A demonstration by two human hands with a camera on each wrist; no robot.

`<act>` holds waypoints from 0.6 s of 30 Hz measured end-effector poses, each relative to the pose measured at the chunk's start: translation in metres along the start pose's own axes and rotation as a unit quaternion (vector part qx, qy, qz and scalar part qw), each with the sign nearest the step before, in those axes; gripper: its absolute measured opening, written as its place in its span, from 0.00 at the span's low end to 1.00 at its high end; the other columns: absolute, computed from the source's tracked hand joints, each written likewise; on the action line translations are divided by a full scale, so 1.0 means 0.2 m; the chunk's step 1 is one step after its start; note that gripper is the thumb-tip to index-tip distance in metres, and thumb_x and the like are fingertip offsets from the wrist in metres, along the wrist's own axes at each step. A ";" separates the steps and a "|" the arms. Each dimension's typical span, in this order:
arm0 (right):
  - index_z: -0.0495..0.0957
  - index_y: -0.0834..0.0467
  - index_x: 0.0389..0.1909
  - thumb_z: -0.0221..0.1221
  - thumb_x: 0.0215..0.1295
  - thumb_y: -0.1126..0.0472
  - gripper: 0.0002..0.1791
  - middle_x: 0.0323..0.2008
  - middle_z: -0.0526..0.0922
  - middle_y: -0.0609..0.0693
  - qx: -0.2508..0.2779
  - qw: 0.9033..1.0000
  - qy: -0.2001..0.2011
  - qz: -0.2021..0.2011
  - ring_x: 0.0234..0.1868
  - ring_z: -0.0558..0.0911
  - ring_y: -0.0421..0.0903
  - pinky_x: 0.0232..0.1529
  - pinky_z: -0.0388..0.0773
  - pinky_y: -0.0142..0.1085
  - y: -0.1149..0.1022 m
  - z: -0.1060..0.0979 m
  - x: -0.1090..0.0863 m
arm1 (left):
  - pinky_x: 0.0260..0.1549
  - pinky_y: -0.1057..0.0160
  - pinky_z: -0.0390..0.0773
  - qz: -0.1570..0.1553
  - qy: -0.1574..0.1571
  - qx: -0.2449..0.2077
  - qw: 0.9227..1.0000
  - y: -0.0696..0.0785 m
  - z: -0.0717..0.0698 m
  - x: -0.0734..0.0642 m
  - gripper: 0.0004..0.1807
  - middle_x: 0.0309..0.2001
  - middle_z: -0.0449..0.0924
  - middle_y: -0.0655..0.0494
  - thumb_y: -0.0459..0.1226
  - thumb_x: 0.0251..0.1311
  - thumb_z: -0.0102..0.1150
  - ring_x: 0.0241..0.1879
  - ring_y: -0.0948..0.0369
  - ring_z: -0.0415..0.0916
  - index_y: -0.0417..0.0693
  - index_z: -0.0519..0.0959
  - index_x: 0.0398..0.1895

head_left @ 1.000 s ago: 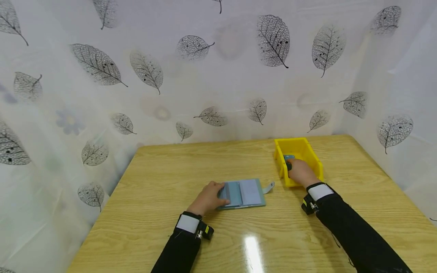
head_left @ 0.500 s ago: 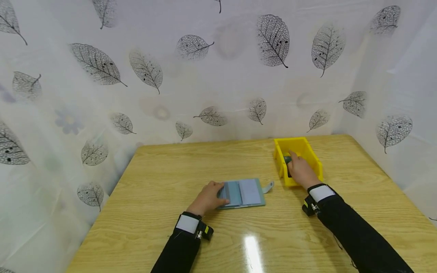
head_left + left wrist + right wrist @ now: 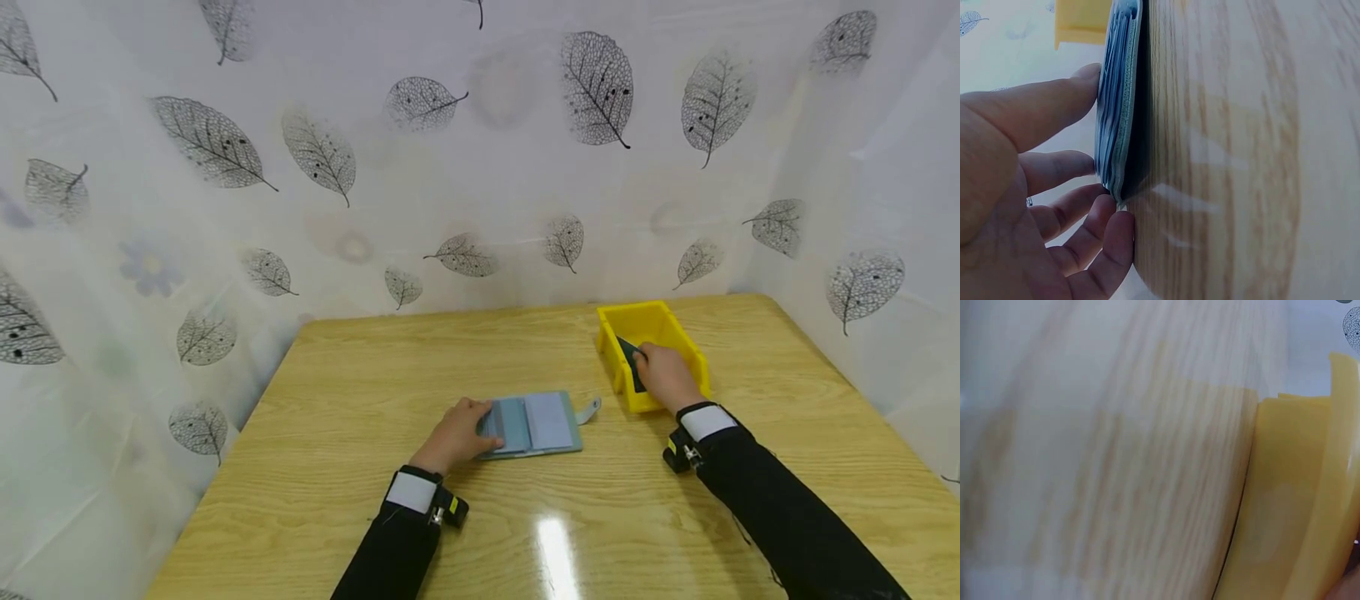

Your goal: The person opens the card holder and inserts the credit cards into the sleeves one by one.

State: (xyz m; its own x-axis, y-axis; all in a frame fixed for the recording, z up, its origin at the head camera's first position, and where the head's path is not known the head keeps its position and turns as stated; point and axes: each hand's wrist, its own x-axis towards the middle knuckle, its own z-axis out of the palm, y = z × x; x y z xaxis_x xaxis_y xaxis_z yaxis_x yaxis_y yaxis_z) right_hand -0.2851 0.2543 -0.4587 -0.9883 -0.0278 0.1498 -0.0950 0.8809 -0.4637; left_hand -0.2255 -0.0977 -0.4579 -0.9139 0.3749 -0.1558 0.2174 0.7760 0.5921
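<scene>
A light blue card holder (image 3: 551, 421) lies open on the table, its clear sleeves facing up and its snap strap (image 3: 588, 411) pointing right. My left hand (image 3: 455, 435) holds its left edge. In the left wrist view, the thumb (image 3: 1063, 106) rests on the stacked sleeves and the other fingers curl at the edge. Inside the yellow bin (image 3: 693, 354) to the right, my right hand (image 3: 664, 377) pinches a dark green card (image 3: 630, 357), tilted against the bin's left wall. In the right wrist view, the bin (image 3: 1291, 481) hides nearly all of that hand.
The wooden table (image 3: 405, 358) ends at a pale leaf-printed curtain (image 3: 480, 175) behind and at both sides. The bin stands near the back right, its walls rising around my right hand. A bright reflection shows on the tabletop in front.
My right hand has shifted within the bin and now holds the dark green card by its edge, the card turned and tilted up. The left hand and card holder have stayed put.
</scene>
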 end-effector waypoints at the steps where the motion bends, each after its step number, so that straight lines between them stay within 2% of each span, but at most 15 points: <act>1: 0.71 0.67 0.34 0.46 0.76 0.63 0.12 0.20 0.67 0.54 0.011 1.000 0.005 0.007 0.23 0.68 0.50 0.25 0.62 0.39 0.00 0.00 0.00 | 0.50 0.48 0.74 0.001 0.000 0.000 1.000 0.00 0.00 0.00 0.37 0.61 0.67 0.39 0.44 0.60 0.66 0.56 0.46 0.68 0.40 0.65 0.70; 3: 0.71 0.67 0.36 0.46 0.76 0.62 0.12 0.21 0.66 0.54 0.032 0.999 0.022 0.026 0.24 0.68 0.50 0.26 0.62 0.39 0.00 0.00 -0.01 | 0.49 0.48 0.74 0.003 -0.002 -0.002 1.000 0.00 0.00 0.00 0.37 0.61 0.67 0.38 0.44 0.60 0.66 0.55 0.46 0.68 0.40 0.65 0.70; 4: 0.72 0.69 0.40 0.45 0.76 0.62 0.13 0.24 0.70 0.58 0.045 0.998 0.028 0.040 0.27 0.71 0.53 0.28 0.66 0.41 -0.01 -0.01 -0.01 | 0.50 0.48 0.74 0.003 -0.003 -0.003 1.000 0.00 0.00 -0.01 0.37 0.61 0.67 0.38 0.44 0.60 0.66 0.56 0.46 0.68 0.40 0.65 0.70; 6: 0.72 0.72 0.50 0.44 0.77 0.62 0.16 0.36 0.77 0.65 0.072 0.994 0.040 0.069 0.36 0.76 0.59 0.36 0.74 0.47 -0.02 -0.02 -0.01 | 0.50 0.48 0.74 0.006 -0.005 -0.005 1.000 0.00 0.00 -0.01 0.37 0.61 0.67 0.38 0.44 0.60 0.66 0.56 0.46 0.68 0.40 0.65 0.70; 8: 0.69 0.72 0.57 0.44 0.76 0.61 0.19 0.47 0.77 0.69 0.096 0.990 0.058 0.083 0.45 0.76 0.62 0.44 0.75 0.52 -0.05 -0.03 -0.01 | 0.50 0.48 0.73 0.007 -0.007 -0.006 1.000 0.00 0.00 -0.01 0.37 0.61 0.67 0.38 0.44 0.60 0.66 0.56 0.46 0.68 0.40 0.66 0.70; 10: 0.66 0.72 0.61 0.45 0.75 0.61 0.21 0.52 0.75 0.70 0.126 0.985 0.085 0.079 0.47 0.76 0.62 0.46 0.74 0.53 -0.09 -0.04 -0.01 | 0.51 0.48 0.73 0.007 -0.008 -0.006 1.000 0.00 0.00 -0.01 0.37 0.61 0.67 0.38 0.44 0.60 0.66 0.56 0.46 0.68 0.40 0.66 0.70; 12: 0.68 0.71 0.57 0.48 0.74 0.61 0.19 0.43 0.77 0.66 0.153 0.979 0.123 0.046 0.38 0.76 0.57 0.37 0.75 0.46 -0.15 -0.05 -0.02 | 0.51 0.48 0.73 0.007 -0.007 -0.006 1.000 0.00 -0.01 -0.01 0.37 0.61 0.67 0.39 0.44 0.60 0.66 0.56 0.46 0.68 0.40 0.66 0.70; 15: 0.70 0.67 0.44 0.52 0.73 0.60 0.12 0.27 0.71 0.58 0.197 0.968 0.151 -0.026 0.25 0.69 0.49 0.25 0.64 0.34 -0.27 -0.05 -0.03 | 0.50 0.48 0.74 0.010 -0.006 -0.007 1.000 0.00 -0.01 -0.01 0.37 0.61 0.67 0.38 0.44 0.60 0.66 0.56 0.45 0.69 0.40 0.66 0.70; 18: 0.70 0.61 0.32 0.53 0.73 0.57 0.12 0.20 0.64 0.51 0.231 0.961 0.117 -0.094 0.20 0.64 0.46 0.22 0.60 0.32 -0.39 -0.04 -0.05 | 0.50 0.48 0.73 0.012 -0.004 -0.008 1.000 0.00 -0.02 -0.01 0.37 0.61 0.67 0.38 0.44 0.60 0.66 0.56 0.45 0.69 0.40 0.66 0.70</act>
State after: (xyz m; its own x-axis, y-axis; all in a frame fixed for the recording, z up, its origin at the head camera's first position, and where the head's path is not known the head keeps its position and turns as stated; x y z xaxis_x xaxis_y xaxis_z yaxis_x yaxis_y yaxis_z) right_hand -0.2661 0.1901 -0.4168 -0.8998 -0.0102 0.4361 -0.3647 0.5662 -0.7392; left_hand -0.2244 -0.1010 -0.4551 -0.9057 0.3976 -0.1469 0.2339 0.7579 0.6089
